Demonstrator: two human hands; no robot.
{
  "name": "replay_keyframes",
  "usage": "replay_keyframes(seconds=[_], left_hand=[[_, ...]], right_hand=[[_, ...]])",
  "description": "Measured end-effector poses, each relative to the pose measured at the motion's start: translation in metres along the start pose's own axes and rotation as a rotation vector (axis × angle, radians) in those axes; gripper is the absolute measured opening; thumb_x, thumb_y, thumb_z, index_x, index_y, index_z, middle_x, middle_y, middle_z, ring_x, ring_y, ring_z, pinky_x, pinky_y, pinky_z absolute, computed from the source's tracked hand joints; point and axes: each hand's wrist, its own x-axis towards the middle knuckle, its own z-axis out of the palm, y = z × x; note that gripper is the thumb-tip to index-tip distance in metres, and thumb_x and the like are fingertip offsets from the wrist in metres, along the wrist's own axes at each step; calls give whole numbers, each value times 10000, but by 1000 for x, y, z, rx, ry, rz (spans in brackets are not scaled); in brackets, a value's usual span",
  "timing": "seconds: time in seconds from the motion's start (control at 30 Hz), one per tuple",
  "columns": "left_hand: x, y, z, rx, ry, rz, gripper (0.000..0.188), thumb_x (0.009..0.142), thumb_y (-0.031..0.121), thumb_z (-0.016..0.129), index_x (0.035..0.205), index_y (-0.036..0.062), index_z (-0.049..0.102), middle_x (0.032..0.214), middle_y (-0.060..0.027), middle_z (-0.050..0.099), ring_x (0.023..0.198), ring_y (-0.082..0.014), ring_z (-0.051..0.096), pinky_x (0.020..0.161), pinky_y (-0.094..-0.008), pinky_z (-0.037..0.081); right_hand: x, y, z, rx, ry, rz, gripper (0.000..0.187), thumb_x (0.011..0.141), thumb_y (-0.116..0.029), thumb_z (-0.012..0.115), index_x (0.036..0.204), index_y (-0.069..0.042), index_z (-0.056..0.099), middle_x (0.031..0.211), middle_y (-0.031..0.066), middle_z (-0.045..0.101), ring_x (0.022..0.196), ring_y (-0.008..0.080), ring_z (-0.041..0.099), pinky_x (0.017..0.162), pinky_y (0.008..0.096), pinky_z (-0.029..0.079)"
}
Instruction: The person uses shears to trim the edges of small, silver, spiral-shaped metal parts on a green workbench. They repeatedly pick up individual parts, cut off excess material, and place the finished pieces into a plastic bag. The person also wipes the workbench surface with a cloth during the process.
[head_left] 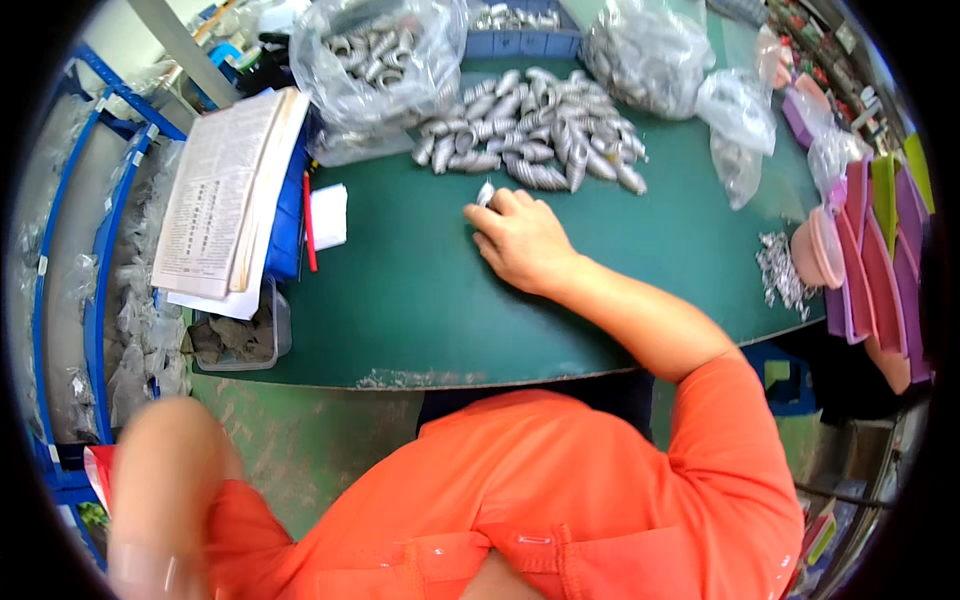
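My right hand [522,240] rests on the green table, fingers curled and closed. At its fingertips is a small silvery metal piece [486,193], partly covered by the fingers. Just beyond it lies a loose pile of grey, ridged, spiral-looking metal pieces [540,130]. At the lower left my left arm [170,450] is bent and smeared by motion, off the table. Its hand is outside the picture.
An open clear bag [375,110] of similar pieces stands at the back left, beside a blue bin [520,43]. An open book [225,190], red pen [310,225] and clear tub [285,330] are left. Small silvery parts [780,275] and a pink cup [818,250] lie right.
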Motion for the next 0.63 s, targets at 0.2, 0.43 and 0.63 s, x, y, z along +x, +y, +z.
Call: replay_keyframes(seconds=[0.2,0.43,0.63], left_hand=[[-120,-65,172,595,589,-1263,274,791,1,636,1059,6,578,796,-84,578,602,-178,543,563,-317,447],[-147,-59,213,729,478,-1384,145,767,-34,608,905,13,606,632,-92,507,508,-242,511,477,-346,418],[-146,-55,218,794,440,-1346,101,762,-60,592,836,7,609,611,-95,507,487,-216,502,458,-323,396]], right_hand=[[2,36,33,-57,184,26,194,701,-92,635,879,-90,560,871,109,529,826,304,538,659,424,420],[-1,45,28,257,285,79,158,781,31,626,905,-28,548,860,138,551,820,327,551,716,393,455],[2,51,31,502,294,173,155,815,25,607,945,-37,552,878,146,561,818,324,562,733,404,458]])
